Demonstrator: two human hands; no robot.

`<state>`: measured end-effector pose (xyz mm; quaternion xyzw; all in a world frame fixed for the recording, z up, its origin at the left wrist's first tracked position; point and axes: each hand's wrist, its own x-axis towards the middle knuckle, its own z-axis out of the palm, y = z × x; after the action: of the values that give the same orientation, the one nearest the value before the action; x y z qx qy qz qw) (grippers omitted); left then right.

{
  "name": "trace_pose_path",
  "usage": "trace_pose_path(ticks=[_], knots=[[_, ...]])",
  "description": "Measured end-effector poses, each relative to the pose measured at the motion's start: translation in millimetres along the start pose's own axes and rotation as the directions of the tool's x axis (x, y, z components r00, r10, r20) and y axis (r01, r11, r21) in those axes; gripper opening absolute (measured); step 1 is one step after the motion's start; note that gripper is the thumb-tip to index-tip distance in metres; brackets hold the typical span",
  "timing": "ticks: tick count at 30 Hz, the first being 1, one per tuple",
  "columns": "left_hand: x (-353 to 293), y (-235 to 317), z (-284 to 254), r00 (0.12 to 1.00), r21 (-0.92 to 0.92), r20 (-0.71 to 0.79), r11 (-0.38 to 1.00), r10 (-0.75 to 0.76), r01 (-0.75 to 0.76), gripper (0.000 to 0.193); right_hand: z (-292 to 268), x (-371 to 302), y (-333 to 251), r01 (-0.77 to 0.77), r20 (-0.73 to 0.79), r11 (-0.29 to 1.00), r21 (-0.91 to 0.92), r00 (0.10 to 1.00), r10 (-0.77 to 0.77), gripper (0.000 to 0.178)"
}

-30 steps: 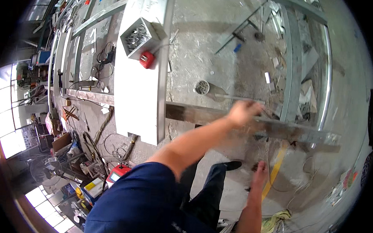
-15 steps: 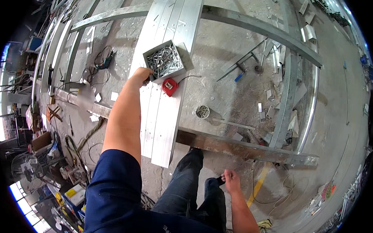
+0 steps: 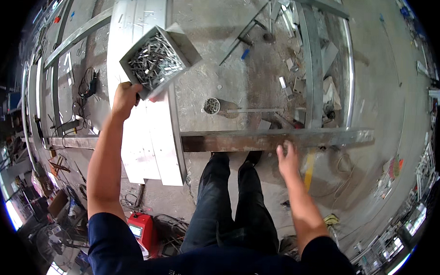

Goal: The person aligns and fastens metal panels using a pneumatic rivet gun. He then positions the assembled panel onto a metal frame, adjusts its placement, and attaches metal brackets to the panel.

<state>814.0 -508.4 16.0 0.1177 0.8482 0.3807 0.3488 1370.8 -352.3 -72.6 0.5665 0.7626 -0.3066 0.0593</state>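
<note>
My left hand (image 3: 126, 99) is closed on the near corner of a grey open-topped box (image 3: 182, 51). A heap of small silvery metal fasteners (image 3: 155, 62) fills the box; their exact kind is too fine to tell. It hangs over pale metal planks (image 3: 149, 149), seemingly raised off them. Just below the box's near edge shows a sliver of the red tape measure (image 3: 157, 97), mostly hidden. Away to the right, my right hand (image 3: 288, 158) hovers above the rusty end of a steel crossbeam (image 3: 258, 140), fingers loosely apart and holding nothing.
A small round tub of metal bits (image 3: 211, 106) stands on the floor beyond the crossbeam. Metal offcuts (image 3: 287, 86) lie right of it. A corded power tool (image 3: 92, 84) lies left of the planks. The red machine (image 3: 141, 231) stands near my left side.
My left hand has pulled the box nearer and seemingly lifted it, now covering most of the tape measure. My right hand has swung forward over the crossbeam. The view has shifted right.
</note>
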Motion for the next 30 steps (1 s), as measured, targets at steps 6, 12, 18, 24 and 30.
trace_pose_path(ticks=[6,12,18,24,30], knots=[[-5,-26,149,0.943,-0.079,0.329,0.993,-0.053,0.083,0.021,64,119,86,0.197,-0.026,0.892,-0.407,0.973,-0.227,0.045],[31,-70,331,0.799,0.497,0.408,0.842,-0.441,0.211,0.031,64,113,72,0.232,-0.222,0.925,-0.300,0.926,-0.304,0.040],[120,-227,465,0.695,0.680,0.718,0.248,-0.034,-0.690,0.029,66,122,73,0.238,-0.120,0.929,-0.282,0.952,-0.280,0.042],[178,-281,546,0.676,0.695,0.718,0.102,-0.167,-0.712,0.026,67,127,82,0.268,-0.170,0.918,-0.293,0.930,-0.326,0.038],[117,-269,548,0.836,0.705,0.422,0.707,-0.350,-0.059,0.066,72,127,83,0.230,-0.130,0.923,-0.309,0.951,-0.281,0.036]])
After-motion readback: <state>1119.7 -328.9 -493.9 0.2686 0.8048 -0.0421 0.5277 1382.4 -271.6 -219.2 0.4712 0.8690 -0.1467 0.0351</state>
